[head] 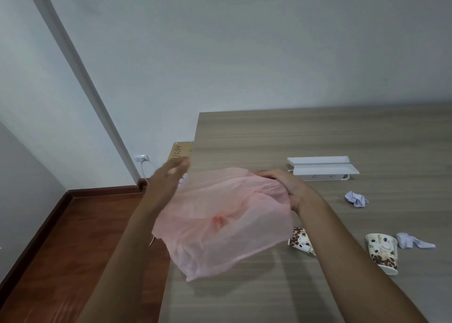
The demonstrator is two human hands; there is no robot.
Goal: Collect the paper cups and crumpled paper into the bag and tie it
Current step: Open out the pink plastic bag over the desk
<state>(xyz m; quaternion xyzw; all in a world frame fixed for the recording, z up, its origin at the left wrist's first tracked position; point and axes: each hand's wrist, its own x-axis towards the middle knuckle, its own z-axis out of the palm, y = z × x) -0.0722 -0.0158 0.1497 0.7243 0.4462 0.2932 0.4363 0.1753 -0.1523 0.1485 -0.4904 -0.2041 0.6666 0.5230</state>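
Now | thin translucent pink plastic bag (220, 224) mid-frame, held over grey wood-grain table (318, 136) | right hand (286, 188) grips bag rim | left hand (166, 180) blurred, grip unclear | coffee-bean-print paper cups (382, 253) and crumpled white paper (356, 198) lower right.

single head view; looks forward and down from above near edge of table (318, 136); close to table; wall fills frame beyond table

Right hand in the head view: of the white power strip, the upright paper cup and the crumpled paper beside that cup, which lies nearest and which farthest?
From the right hand:
1. White power strip, just beyond it toward the wall.
2. Upright paper cup, nearer the person, to the right.
3. Crumpled paper beside that cup, further right.
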